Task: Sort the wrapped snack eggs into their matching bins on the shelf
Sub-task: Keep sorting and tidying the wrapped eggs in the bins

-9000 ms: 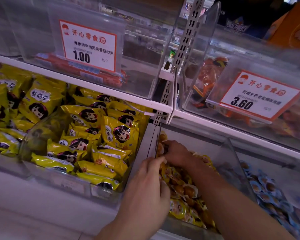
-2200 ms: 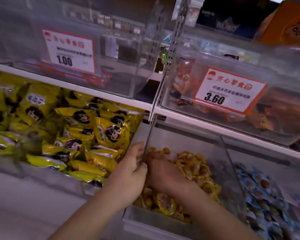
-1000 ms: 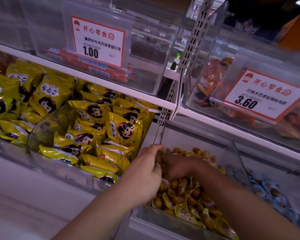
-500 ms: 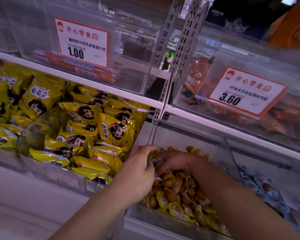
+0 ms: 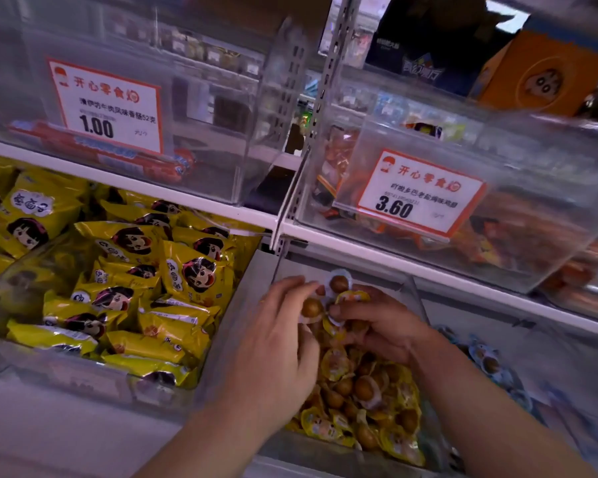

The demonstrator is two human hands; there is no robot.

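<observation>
Two hands are being worked over the wrapped snack eggs (image 5: 363, 391) heaped in the clear middle bin (image 5: 328, 450).
One egg (image 5: 312, 308) is being pinched by the curled left hand (image 5: 280, 350); several more are being clutched by the right hand (image 5: 384, 326), fingers closed round them. An egg could be dropped among the yellow packets (image 5: 194, 270) or the blue-wrapped eggs (image 5: 487, 360), since the handful is being held loosely.
</observation>
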